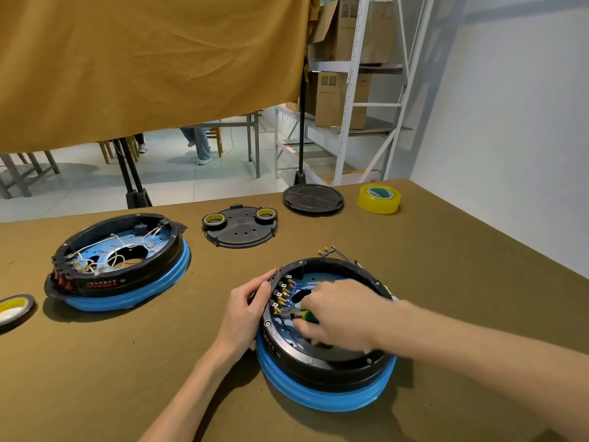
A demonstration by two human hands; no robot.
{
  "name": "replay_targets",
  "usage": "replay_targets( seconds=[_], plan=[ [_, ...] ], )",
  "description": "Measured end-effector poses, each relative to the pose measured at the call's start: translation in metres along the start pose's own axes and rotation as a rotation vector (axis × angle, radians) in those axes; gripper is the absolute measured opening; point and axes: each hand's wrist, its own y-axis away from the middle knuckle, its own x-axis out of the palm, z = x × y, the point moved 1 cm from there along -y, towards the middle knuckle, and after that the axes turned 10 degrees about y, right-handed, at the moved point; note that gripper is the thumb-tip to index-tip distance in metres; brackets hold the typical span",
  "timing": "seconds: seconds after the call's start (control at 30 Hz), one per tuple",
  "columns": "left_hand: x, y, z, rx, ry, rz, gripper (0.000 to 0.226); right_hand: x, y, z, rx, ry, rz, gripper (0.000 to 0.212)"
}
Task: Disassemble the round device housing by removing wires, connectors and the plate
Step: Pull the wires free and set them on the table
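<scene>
The round device housing (pixel 325 362) — a black ring seated on a blue base — lies on the olive-covered table (pixel 127 362) directly in front of the person, its open side up. Along the inner left wall stands a row of brass-tipped connectors (pixel 282 295), stacked from far to near, with blue wires (pixel 301 287) leading from them toward the centre of the housing. The right hand (pixel 338 314) reaches in over the right rim with the forearm crossing from the lower right; its fingers are curled round a green-and-yellow tool handle (pixel 308 315), and the dark tip of the tool points left toward the nearest connector, lying just beside it. Whether the tip touches the terminal cannot be told, since the hand is blurred. The long axis of the tool runs roughly left to right, across the row of connectors; the coming move therefore appears to be a pull or pry at the near end of that row. The right hand is the nearer one to the connectors. The left hand (pixel 247 309) grips the outer left rim, thumb on the upper edge and fingers wrapped on the outside wall — a bracing hold against any sideways load. Loose blue leads with brass terminals (pixel 330 250) hang over the far rim, apparently already freed.
</scene>
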Motion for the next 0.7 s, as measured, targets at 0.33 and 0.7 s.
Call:
replay_targets(
  seconds=[0.33,0.7],
  plan=[
    [-0.001,-0.003,0.002,0.003,0.010,0.004,0.037,0.006,0.020,0.003,-0.023,0.033,-0.046,0.054],
    [0.001,-0.004,0.006,0.032,0.041,0.002,0.037,0.008,0.013,-0.023,0.088,0.042,-0.111,0.057]
  ],
)
